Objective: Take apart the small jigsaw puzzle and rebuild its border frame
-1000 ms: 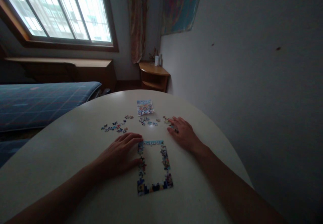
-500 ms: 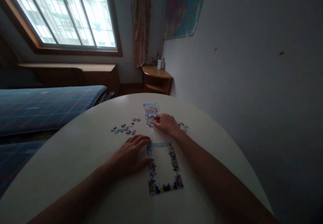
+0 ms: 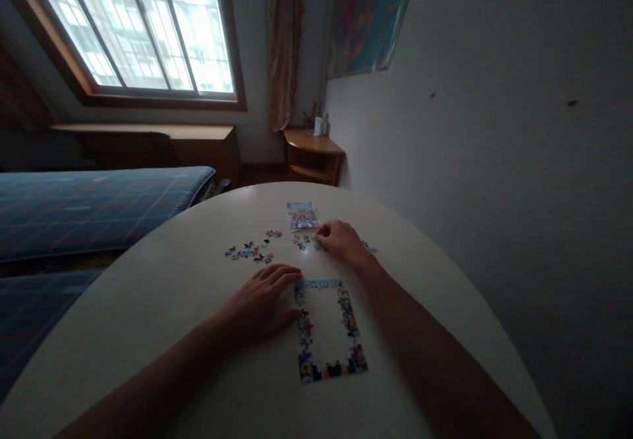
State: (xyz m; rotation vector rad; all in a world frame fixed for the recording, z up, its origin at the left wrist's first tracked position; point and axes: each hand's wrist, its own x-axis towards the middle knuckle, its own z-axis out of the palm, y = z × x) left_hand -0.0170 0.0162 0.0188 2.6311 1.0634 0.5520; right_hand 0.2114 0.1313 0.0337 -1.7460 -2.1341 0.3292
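Note:
A jigsaw border [image 3: 333, 370], joined into a rectangle with a bare middle, lies on the white table. My left hand [image 3: 270, 297] rests open at its left side, fingertips touching the upper left corner and thumb on the left strip. Beyond the border, my right hand [image 3: 341, 240] is low over loose jigsaw pieces [image 3: 300, 242], thumb and fingers pinched together. Whatever is between those fingertips is too small to make out. More loose pieces [image 3: 250, 252] lie scattered to the left, and a few [image 3: 368, 246] show past my right wrist.
A printed picture sheet [image 3: 302, 215] lies behind the loose pieces. The round white table [image 3: 198, 386] has its curved far edge near a corner shelf [image 3: 314, 141]. A plaid mattress [image 3: 109, 208] stands to the left, and a wall [image 3: 494, 182] runs along the right.
My right hand went from the right-hand pieces to the middle ones, then shifted slightly right, its fingers now pinched. The left hand stays by the border. The view has turned slightly left.

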